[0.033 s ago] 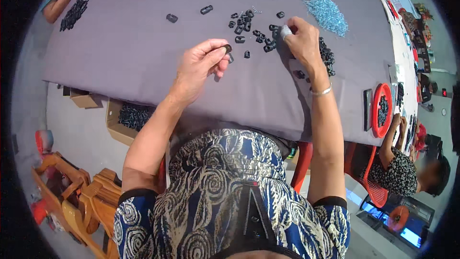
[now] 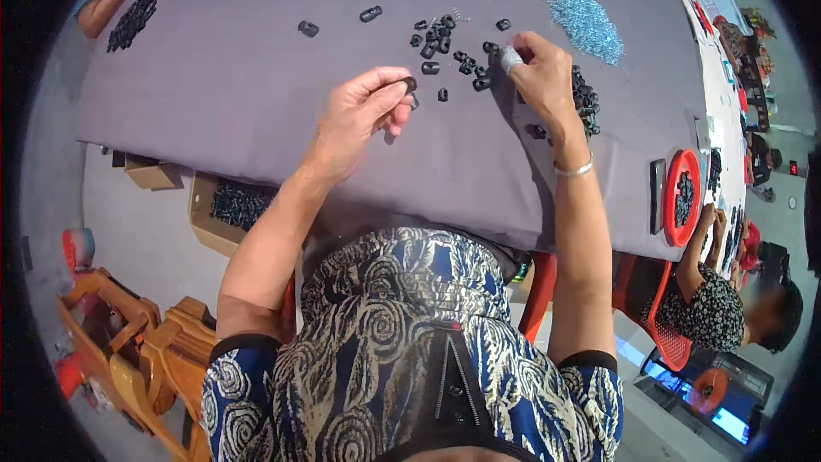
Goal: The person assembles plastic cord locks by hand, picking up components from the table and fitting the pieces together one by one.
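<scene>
Small black parts being sorted on a grey cloth-covered surface (image 2: pixel 256 94)

A scatter of black clips (image 2: pixel 440 43) lies mid-surface, a blue heap (image 2: pixel 588 24) beyond it; the left hand (image 2: pixel 363 111) pinches one black clip (image 2: pixel 410 84) between thumb and fingertips, while the right hand (image 2: pixel 543 77), fingers curled, presses down among the scatter, forefinger capped in white

The table cover (image 2: pixel 256 77) is matt grey cloth. The small clips (image 2: pixel 440 38) are glossy black plastic; the blue pile (image 2: pixel 588 21) looks glittery. The bracelet (image 2: pixel 575 170) is shiny metal.
</scene>
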Demonstrator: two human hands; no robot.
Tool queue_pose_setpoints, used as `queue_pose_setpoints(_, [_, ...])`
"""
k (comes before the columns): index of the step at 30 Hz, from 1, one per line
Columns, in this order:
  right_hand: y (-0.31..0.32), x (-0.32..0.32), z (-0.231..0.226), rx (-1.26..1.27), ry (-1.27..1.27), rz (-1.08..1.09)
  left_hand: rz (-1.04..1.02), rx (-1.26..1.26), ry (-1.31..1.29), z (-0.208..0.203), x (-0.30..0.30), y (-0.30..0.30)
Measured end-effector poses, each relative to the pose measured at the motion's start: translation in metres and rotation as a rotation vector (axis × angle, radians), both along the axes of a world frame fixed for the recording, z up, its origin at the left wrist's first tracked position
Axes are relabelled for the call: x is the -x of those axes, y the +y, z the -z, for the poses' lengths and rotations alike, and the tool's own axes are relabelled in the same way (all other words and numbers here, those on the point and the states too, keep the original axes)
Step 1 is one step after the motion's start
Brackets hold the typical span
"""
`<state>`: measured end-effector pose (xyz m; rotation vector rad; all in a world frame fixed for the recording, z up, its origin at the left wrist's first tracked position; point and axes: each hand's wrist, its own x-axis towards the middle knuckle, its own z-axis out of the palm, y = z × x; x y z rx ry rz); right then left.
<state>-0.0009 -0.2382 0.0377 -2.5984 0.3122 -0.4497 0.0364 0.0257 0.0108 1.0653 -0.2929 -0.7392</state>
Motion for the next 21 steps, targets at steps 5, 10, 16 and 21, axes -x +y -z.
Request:
queue_pose_setpoints(5, [0.051, 0.023, -0.011, -0.714, -0.080, -0.259, -0.003, 0.049, 0.038, 0.003, 0.005, -0.004])
queue_pose_setpoints(10, [0.080, 0.033, -0.016, -0.928, 0.001, -0.259, 0.068, 0.133, 0.058, 0.010, 0.004, -0.003])
queue_pose_setpoints(16, [0.089, 0.033, -0.013, -0.661, -0.175, -0.278, 0.066, 0.114, 0.067, 0.009, 0.006, -0.003])
queue_pose_setpoints(21, [0.091, 0.033, -0.023, -0.315, -0.198, -0.354, 0.042, 0.080, 0.004, 0.010, 0.008, -0.004])
